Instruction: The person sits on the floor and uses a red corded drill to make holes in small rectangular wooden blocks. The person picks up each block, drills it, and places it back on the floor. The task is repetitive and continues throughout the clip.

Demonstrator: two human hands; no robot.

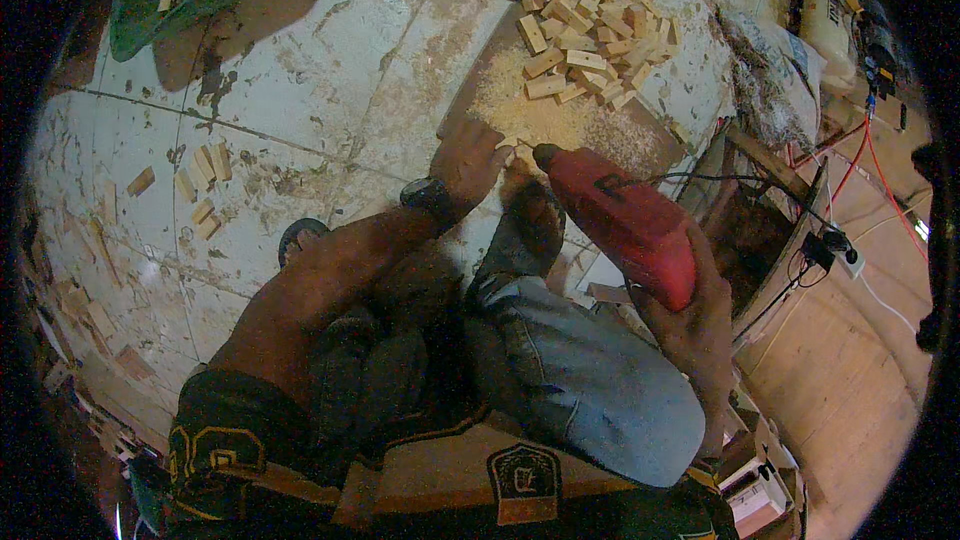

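Observation:
My right hand (704, 275) grips a red power drill (640, 215) from behind, its fingers mostly hidden by the drill body. The drill's dark chuck (545, 154) points left toward my left hand (470, 162). With its fingers closed, my left hand pinches a small pale wooden block (511, 152), and the thin bit meets the block or comes very near it. Both are low over a brown board (478, 75) strewn with sawdust (540, 118). One of my feet lies just below the block.
A heap of small wooden blocks (590, 20) covers the board's far end. A green tub (135, 15) with more blocks stands far left. Loose blocks (203, 168) lie on the dirty tiled floor. At right are a wooden frame (770, 160), cables and an air compressor tank (828, 25).

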